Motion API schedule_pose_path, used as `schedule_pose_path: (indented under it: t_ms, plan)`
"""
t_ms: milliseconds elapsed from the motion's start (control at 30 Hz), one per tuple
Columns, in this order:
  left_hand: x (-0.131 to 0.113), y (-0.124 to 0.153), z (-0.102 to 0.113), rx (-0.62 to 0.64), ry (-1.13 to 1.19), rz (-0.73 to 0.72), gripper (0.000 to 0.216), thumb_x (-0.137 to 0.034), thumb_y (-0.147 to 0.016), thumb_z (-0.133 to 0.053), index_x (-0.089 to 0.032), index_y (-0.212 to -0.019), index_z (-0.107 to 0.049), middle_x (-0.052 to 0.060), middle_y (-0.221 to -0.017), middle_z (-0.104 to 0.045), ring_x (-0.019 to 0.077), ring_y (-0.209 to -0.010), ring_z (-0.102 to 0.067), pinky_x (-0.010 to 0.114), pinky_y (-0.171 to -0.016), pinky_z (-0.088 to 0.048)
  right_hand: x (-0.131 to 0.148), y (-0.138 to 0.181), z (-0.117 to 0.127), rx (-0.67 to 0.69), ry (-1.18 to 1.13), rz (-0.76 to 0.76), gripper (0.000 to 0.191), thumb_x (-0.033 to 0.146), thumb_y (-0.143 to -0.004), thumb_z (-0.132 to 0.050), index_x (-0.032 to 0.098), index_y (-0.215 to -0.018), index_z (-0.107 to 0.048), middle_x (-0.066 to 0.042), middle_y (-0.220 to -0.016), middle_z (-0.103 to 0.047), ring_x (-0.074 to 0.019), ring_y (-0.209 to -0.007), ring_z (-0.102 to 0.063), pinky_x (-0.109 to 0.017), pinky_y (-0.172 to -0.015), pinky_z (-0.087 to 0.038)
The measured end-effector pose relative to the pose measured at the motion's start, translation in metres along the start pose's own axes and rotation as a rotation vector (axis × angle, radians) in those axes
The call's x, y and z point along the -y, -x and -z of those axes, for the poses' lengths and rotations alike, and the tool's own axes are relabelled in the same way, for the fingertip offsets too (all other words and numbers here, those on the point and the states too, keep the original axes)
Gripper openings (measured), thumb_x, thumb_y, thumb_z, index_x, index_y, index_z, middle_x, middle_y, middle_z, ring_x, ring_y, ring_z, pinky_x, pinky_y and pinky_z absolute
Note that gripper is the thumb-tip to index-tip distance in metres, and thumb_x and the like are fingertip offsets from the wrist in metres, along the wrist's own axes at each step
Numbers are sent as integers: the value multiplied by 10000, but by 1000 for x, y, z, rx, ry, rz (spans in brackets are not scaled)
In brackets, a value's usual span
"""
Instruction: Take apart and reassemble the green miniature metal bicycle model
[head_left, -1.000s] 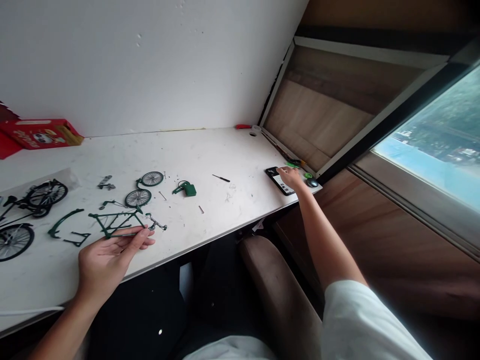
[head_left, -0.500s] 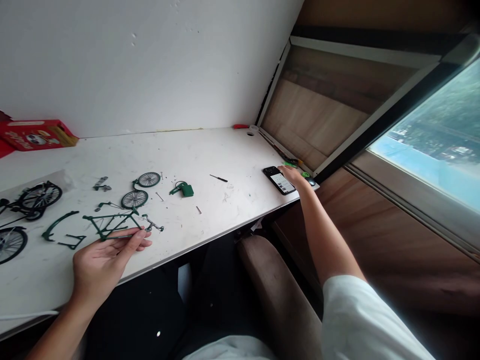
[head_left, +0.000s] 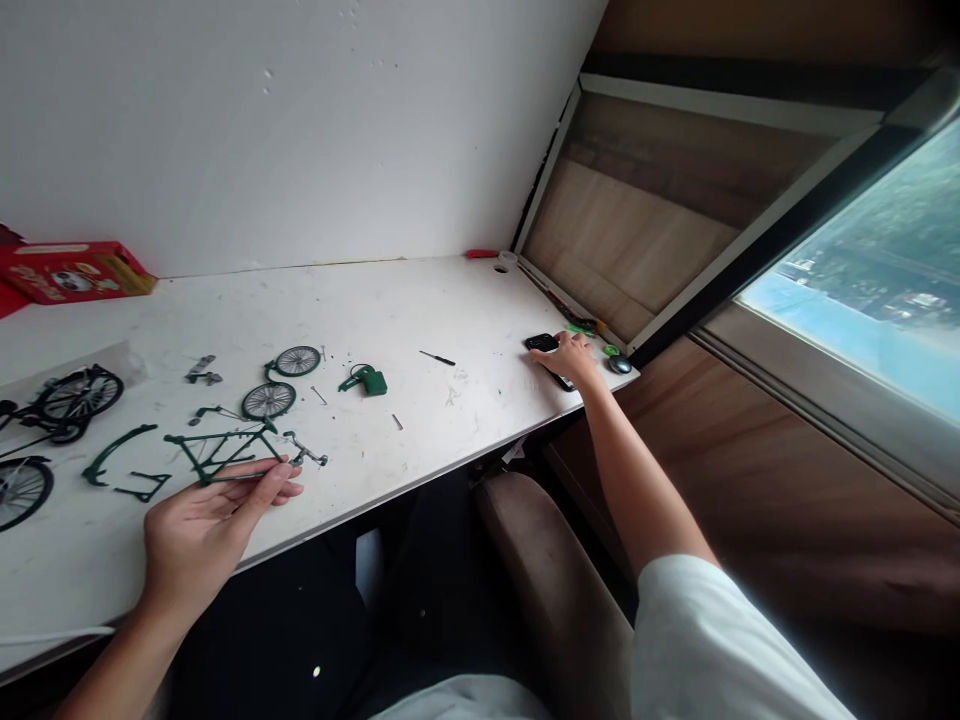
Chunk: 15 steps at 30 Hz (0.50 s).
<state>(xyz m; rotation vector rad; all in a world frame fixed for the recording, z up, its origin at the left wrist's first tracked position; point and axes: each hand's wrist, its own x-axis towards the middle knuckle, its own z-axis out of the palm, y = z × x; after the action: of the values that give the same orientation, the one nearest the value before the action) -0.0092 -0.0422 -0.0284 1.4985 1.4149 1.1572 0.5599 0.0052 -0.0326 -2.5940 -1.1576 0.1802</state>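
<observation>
My left hand (head_left: 206,520) pinches the lower tube of a green miniature bicycle frame (head_left: 225,447) between thumb and fingers, just over the desk near its front edge. At the far right, my right hand (head_left: 568,358) spreads across a black phone (head_left: 541,342) lying flat, covering most of its screen. Thumb and fingers there are apart; whether they press on the phone I cannot tell. Around the frame lie a green curved mudguard (head_left: 120,452), a small green bracket (head_left: 146,487), silver handlebars (head_left: 306,450) and two joined spoked wheels (head_left: 270,400).
A dark assembled model bicycle (head_left: 64,410) lies at the left. A green padlock-shaped piece (head_left: 367,380), a small screwdriver (head_left: 437,357) and a thin pin (head_left: 397,422) rest mid-desk. A red box (head_left: 75,272) stands at the back left. A dark mouse (head_left: 619,365) sits right of the phone.
My right hand has moved left from the phone's right edge onto the phone, covering its screen and uncovering the mouse. My left hand and the frame have stayed put.
</observation>
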Motion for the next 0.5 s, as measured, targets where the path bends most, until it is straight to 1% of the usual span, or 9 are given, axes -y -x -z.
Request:
schedule_pose_path:
  t_ms: [133,233,367,500]
  plan:
    - [2,0,0,0,14,-2,310,-477,-857,-878,-182,-935,-823,92,-857,-842,301,-775,-844,437,-823,-752,1,1,3,14,7,11,917,721,-753,-783,184,-1459,-547,-275,-1600,-428,-532,-1471,-419,-701,-1184,-390]
    - [4,0,0,-2,28,2,304,-470,-849,-888,-187,-936,-821,91,-858,-846,307,-763,-846,444,-817,-753,2,5,4,13,14,13,908,726,-774,-753,184,-1469,-536,-274,-1606,-421,-522,-1473,-418,-702,-1178,-400]
    - [4,0,1,4,23,3,277,-447,-868,-878,-187,-949,-823,92,-853,-845,296,-765,-845,420,-827,-748,6,11,4,6,21,11,906,722,-812,-715,160,-1495,-518,-291,-1614,-408,-536,-1493,-390,-735,-1178,-386]
    - [1,1,0,0,30,3,282,-435,-868,-878,-172,-955,-824,94,-878,-844,278,-778,-842,387,-821,-743,6,15,2,-4,25,8,896,725,-821,-709,170,-1497,-516,-289,-1613,-409,-549,-1501,-376,-755,-1172,-375]
